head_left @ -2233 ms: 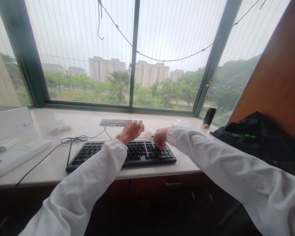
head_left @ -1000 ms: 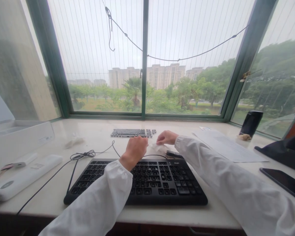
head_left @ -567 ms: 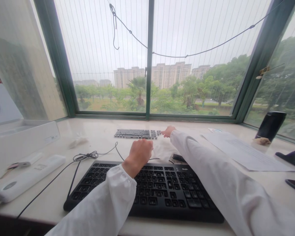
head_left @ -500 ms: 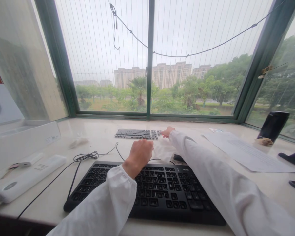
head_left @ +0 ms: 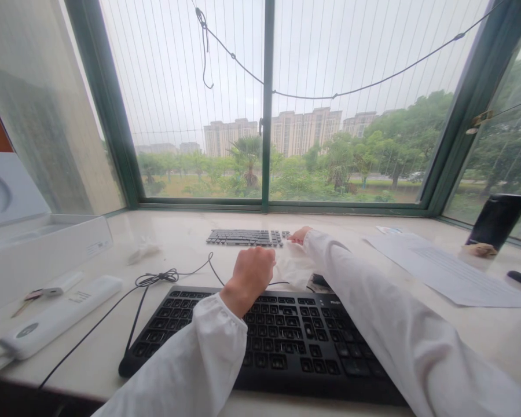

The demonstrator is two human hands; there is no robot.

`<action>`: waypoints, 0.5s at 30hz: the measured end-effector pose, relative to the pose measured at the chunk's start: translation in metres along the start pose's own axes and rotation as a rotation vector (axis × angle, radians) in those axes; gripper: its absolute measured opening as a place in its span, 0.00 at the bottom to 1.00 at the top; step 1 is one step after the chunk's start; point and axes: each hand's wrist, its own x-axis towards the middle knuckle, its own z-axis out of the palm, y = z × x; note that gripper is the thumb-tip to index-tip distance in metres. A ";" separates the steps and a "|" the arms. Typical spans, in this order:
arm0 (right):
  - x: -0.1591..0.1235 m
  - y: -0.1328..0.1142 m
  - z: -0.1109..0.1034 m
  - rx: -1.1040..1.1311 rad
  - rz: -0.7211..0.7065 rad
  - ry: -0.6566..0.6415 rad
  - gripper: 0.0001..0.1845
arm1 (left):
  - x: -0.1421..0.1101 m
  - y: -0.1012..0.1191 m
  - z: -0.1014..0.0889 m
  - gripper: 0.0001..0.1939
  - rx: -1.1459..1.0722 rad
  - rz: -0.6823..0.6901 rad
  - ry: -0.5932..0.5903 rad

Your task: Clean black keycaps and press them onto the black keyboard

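"While the black keyboard point(head_left: 278, 341) is lying along the near side of the table point(head_left: 186, 220), where are its keycaps point(head_left: 243, 237) sitting?"

"They're lying in rows beyond it, toward the window point(head_left: 267, 145)."

"What is the right hand point(head_left: 299, 236) doing?"

"Its fingers are pointing at the right end of those rows; I can't tell whether they're gripping a keycap."

"And the left hand point(head_left: 252, 273)?"

"It's reaching over the keyboard's far edge with fingers curled inward; whether they're gripping anything, I can't tell."

"What else is lying around?"

"Crumpled clear wrap point(head_left: 295, 267) is lying near the right hand, a bundled cable point(head_left: 156, 279) beyond the keyboard's left part. A white box point(head_left: 47, 255) is standing farther left; paper sheets point(head_left: 443, 269) are lying to the right."
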 end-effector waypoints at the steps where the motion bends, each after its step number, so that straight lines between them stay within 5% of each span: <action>1: -0.004 0.002 -0.004 0.007 0.045 0.018 0.21 | 0.000 0.000 0.000 0.12 -0.001 -0.002 -0.003; 6: -0.046 0.005 -0.023 0.046 0.081 0.091 0.17 | 0.001 -0.003 0.001 0.12 0.030 -0.015 -0.041; 15: -0.154 -0.012 0.000 -0.043 -0.342 0.129 0.15 | 0.000 0.001 0.014 0.11 -0.009 0.041 -0.138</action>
